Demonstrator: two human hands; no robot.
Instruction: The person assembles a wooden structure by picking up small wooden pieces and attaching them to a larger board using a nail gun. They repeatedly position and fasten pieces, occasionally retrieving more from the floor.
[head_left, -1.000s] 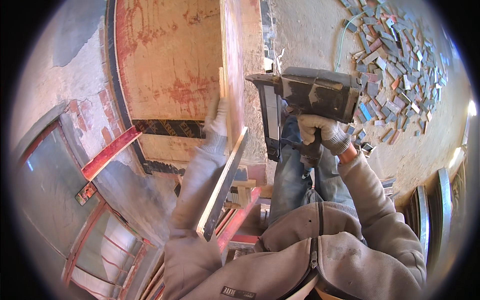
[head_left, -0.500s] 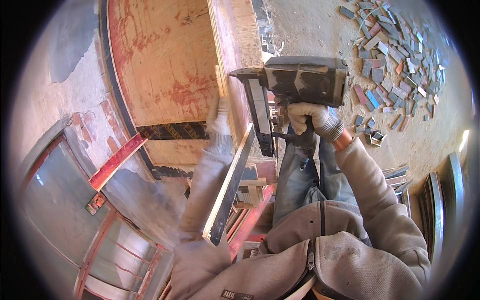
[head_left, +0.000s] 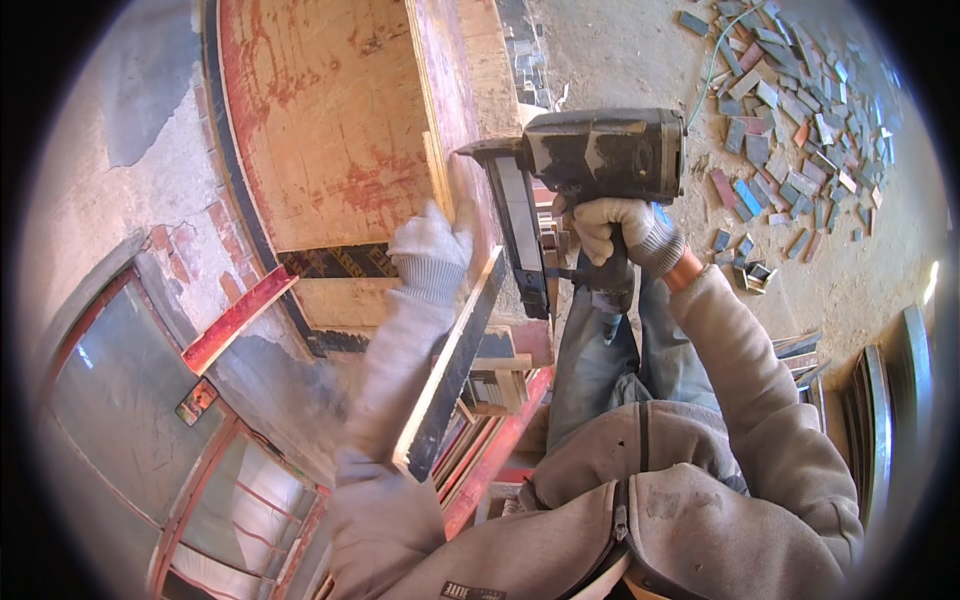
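My gloved right hand (head_left: 613, 232) is wrapped round the handle of a black nail gun (head_left: 604, 155). The gun's nose points left and meets the upright plywood edge, and its slanted magazine (head_left: 515, 225) hangs below. My gloved left hand (head_left: 432, 248) is at the near end of a narrow wood strip (head_left: 438, 175), its fingers closed about that end. The strip lies along the edge of a big plywood panel (head_left: 325, 125) with red stains. A black-faced board (head_left: 455, 365) slants beside my left forearm, overlapping part of the sleeve.
A red angled bracket (head_left: 238, 320) juts from the wall at left, above a red-framed window (head_left: 135, 410). Many wood offcuts (head_left: 790, 130) litter the floor at far right, with a thin green hose (head_left: 715, 65) near them. Curved metal pieces (head_left: 910, 370) stand at the right.
My left hand has shifted slightly left and its fingers look more curled at the strip's end. The nail gun has moved a little left. The slanted board's lower end has swung slightly left.
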